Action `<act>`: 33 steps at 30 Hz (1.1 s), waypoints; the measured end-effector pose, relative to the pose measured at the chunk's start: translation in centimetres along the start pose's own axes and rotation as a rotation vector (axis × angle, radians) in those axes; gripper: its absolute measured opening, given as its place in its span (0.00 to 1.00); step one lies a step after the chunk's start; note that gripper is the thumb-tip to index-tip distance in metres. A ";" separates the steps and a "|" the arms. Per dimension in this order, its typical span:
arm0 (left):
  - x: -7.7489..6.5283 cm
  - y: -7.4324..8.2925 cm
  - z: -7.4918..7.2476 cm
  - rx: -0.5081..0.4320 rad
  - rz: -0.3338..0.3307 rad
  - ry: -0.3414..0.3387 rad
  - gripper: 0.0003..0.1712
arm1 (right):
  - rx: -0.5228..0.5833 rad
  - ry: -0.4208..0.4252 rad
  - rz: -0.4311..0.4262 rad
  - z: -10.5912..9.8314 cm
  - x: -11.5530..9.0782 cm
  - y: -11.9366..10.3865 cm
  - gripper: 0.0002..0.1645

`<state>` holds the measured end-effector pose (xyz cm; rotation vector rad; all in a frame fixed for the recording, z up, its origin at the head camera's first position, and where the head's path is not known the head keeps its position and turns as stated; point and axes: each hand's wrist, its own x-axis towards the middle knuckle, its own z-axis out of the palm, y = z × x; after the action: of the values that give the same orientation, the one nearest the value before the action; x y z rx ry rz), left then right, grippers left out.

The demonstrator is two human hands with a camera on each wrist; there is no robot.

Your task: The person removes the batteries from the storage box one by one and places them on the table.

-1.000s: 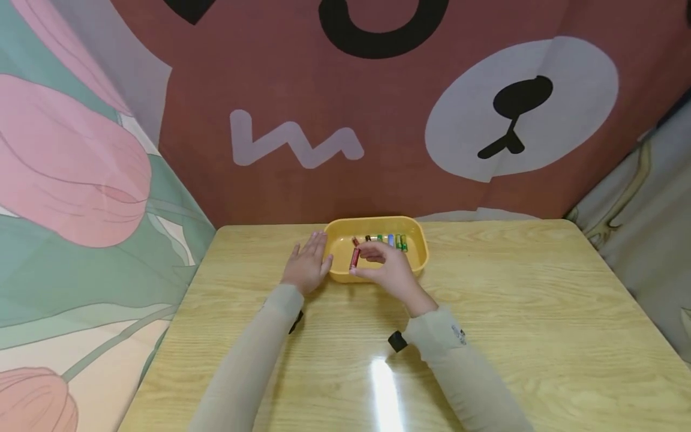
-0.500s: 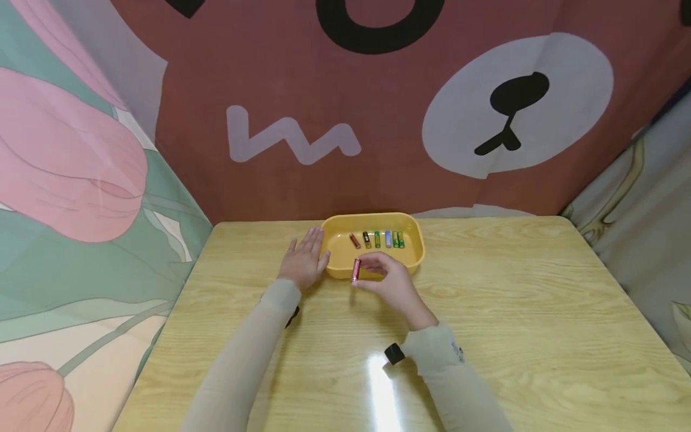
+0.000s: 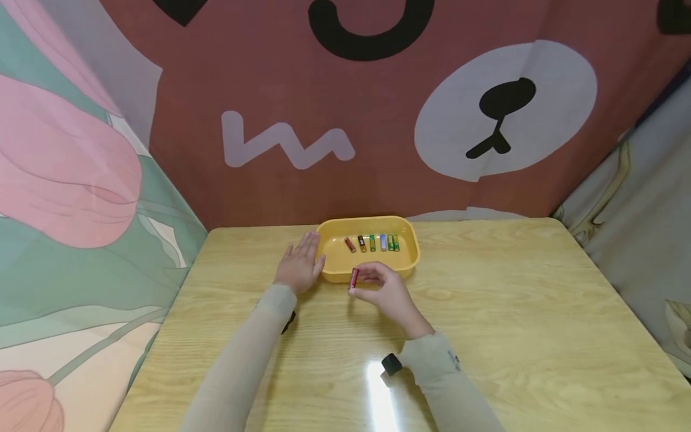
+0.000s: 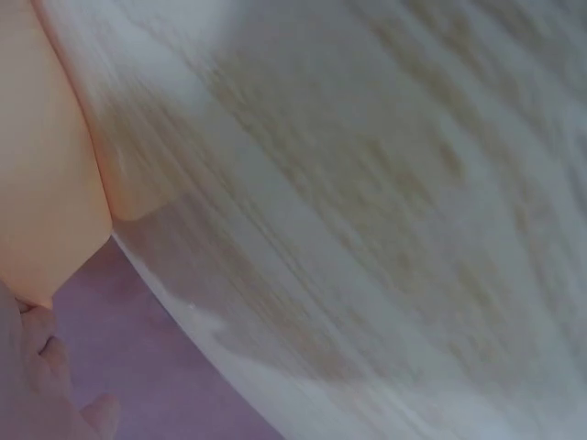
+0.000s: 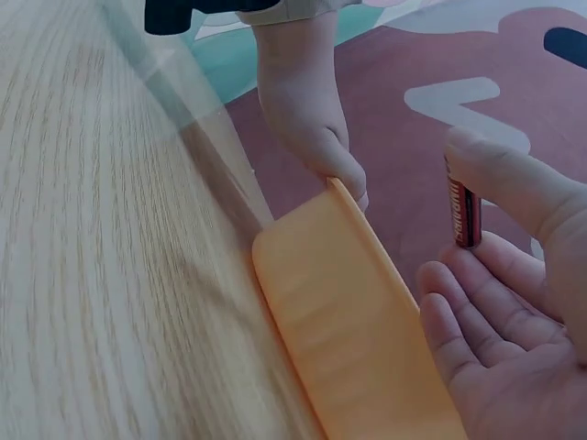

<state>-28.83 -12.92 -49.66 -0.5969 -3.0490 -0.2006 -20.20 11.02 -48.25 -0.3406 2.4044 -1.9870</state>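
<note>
One battery point(image 3: 353, 279) is pinched between thumb and fingers of the right hand point(image 3: 390, 290), about three o'clock from the left hand point(image 3: 299, 267), whose straight fingers touch the tray's point(image 3: 340, 261) nine-o'clock end.

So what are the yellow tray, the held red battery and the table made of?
Yellow tray: probably moulded plastic with a soft sheen, judging by its even colour and rounded corners.
Red battery: likely a metal case under a shiny printed wrap, since lettering runs along its side.
Table: wood-look and glossy, with grain and a bright reflection; solid wood or laminate, I can't tell.
</note>
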 end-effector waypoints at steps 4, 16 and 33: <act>0.0 -0.1 0.0 -0.005 0.004 0.012 0.38 | 0.038 0.018 0.013 0.0 0.1 0.2 0.29; 0.1 0.2 -0.9 0.003 -0.008 -0.034 0.39 | 0.095 0.029 0.046 1.4 0.5 1.4 0.28; 0.3 -0.3 -0.1 -0.006 0.007 0.001 0.39 | 0.190 -0.054 0.116 3.6 0.2 2.4 0.30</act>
<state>-29.26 -13.12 -49.58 -0.6079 -3.0463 -0.2100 -20.32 7.94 -51.28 -0.2412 2.1294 -2.1029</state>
